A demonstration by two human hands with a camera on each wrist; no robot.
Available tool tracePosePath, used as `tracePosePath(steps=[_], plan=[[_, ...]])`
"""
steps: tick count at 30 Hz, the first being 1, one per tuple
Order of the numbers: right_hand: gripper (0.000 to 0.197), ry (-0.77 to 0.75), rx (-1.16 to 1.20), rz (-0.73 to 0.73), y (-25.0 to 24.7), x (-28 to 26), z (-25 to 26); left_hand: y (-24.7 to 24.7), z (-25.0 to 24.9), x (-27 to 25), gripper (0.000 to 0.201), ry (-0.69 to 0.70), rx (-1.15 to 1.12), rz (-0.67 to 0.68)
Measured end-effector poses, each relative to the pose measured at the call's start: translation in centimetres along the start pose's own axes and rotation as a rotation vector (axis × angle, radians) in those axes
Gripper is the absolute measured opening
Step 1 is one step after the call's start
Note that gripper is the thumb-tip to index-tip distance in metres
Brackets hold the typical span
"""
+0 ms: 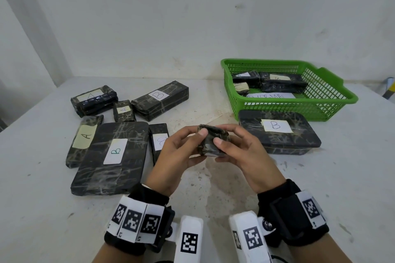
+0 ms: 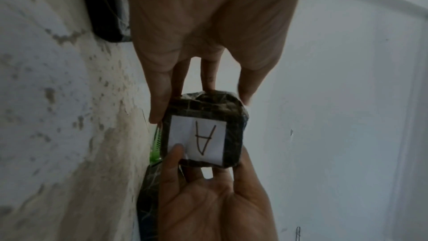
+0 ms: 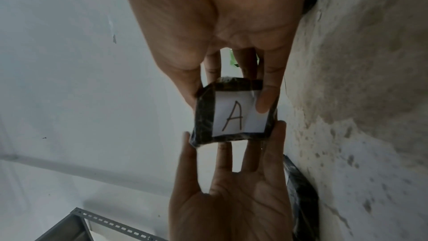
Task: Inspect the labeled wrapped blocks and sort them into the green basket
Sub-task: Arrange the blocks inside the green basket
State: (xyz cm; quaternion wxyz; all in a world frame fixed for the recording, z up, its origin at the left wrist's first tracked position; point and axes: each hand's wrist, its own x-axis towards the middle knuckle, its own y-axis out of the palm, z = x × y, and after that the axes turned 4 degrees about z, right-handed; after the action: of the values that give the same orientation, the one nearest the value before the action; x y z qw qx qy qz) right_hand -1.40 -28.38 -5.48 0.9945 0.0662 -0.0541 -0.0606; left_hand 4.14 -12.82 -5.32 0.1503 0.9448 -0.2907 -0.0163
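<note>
Both hands are holding one small wrapped block [image 1: 210, 140] in the air above the worktop [image 1: 213, 188], left of the green basket [image 1: 333, 100]. The left hand [image 1: 174, 156] and right hand [image 1: 245, 153] are pinching it from opposite sides, fingers [image 2: 159, 102] curled on its edges. Its white label [image 3: 238, 116] is reading "A".

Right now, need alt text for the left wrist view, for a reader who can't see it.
Both hands hold a small dark plastic-wrapped block between them, its white paper label with a handwritten "A" facing the camera upside down. The left hand grips it from above, the right hand from below, thumb on the label, beside a stained white table.
</note>
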Motion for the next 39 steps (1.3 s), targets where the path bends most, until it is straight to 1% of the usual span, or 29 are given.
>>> tracePosePath(steps=[3,8,15,20,25,27,30,32,35,39], plan=[[0.030,0.010,0.022,0.013,-0.2,0.0,0.0,-0.1,0.1,0.0,0.034,0.014,0.019,-0.004],[0.045,0.009,0.077,0.058,-0.1,0.0,0.3,-0.3,0.0,0.1,0.038,0.001,-0.032,-0.045],[0.041,0.002,0.066,0.027,-0.4,0.2,0.3,-0.3,-0.1,0.1,0.037,-0.035,-0.022,0.000],[0.049,-0.015,0.044,0.083,-0.3,0.2,0.1,-0.5,-0.1,0.1,0.043,-0.035,-0.044,-0.023],[0.047,-0.067,-0.003,0.029,-0.2,0.0,0.2,-0.2,-0.1,0.1,0.047,-0.062,-0.030,-0.005],[0.047,-0.065,-0.008,0.026,-0.3,0.1,0.2,-0.2,0.0,0.2,0.046,-0.048,-0.007,-0.001],[0.060,-0.019,0.040,0.084,-0.6,0.1,0.2,-0.7,-0.1,0.5,0.049,-0.015,0.006,-0.047],[0.064,-0.010,0.072,0.090,-1.0,0.2,0.2,-0.9,-0.1,0.7,0.046,-0.011,-0.020,-0.091],[0.056,-0.020,0.076,0.050,-1.0,0.3,0.1,-1.0,0.0,0.8,0.039,0.004,-0.076,-0.121],[0.047,-0.046,0.081,0.003,-1.0,0.5,-0.4,-0.7,0.0,0.6,0.055,0.019,-0.067,-0.108]])
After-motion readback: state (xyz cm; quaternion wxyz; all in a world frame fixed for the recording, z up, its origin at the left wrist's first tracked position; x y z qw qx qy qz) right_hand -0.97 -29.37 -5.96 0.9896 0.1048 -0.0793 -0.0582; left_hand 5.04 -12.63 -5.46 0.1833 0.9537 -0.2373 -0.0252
